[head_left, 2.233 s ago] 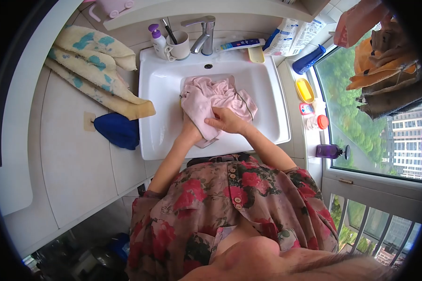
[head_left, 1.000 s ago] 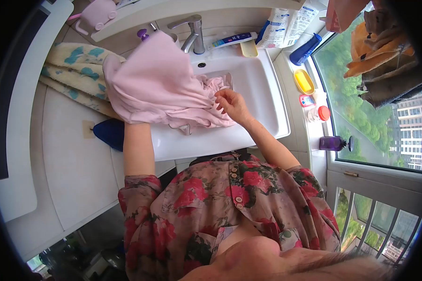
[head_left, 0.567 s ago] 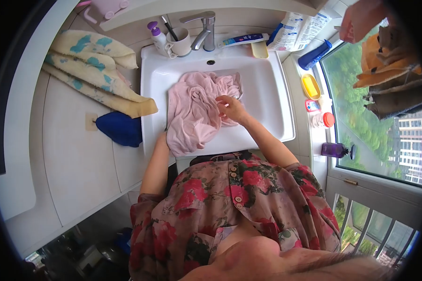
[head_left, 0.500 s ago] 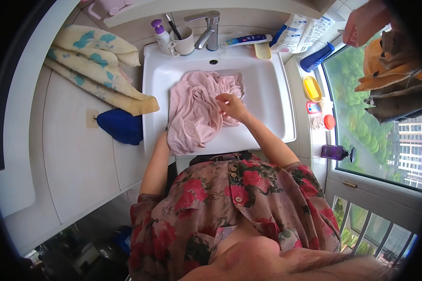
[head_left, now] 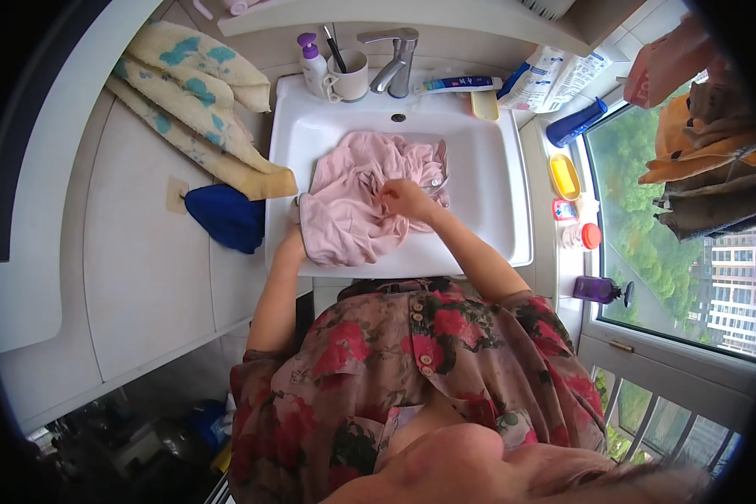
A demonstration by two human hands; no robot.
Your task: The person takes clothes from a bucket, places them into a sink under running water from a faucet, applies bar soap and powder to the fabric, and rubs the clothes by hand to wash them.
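A pink cloth garment [head_left: 353, 227] lies bunched in the white sink [head_left: 487, 218], its lower left part draped by the front rim. My left hand [head_left: 293, 238] is at the garment's left edge; the cloth covers its fingers. On the right side of the bunched cloth, my right hand [head_left: 405, 200] has its fingers curled and pressed together on a fold of the garment. Above the sink's drain hole stands a metal faucet [head_left: 395, 63].
A patterned towel [head_left: 202, 101] and a blue cloth [head_left: 227, 218] hang left of the sink. A mug [head_left: 351, 77], pump bottle [head_left: 312, 67] and toothpaste tube [head_left: 460, 84] line the back rim. A yellow soap dish [head_left: 564, 176] and bottles stand right.
The garment was lifted to the left, then lowered into the sink. Since the last earlier frame, my right hand's fingers have closed onto the cloth, and the view has shifted slightly.
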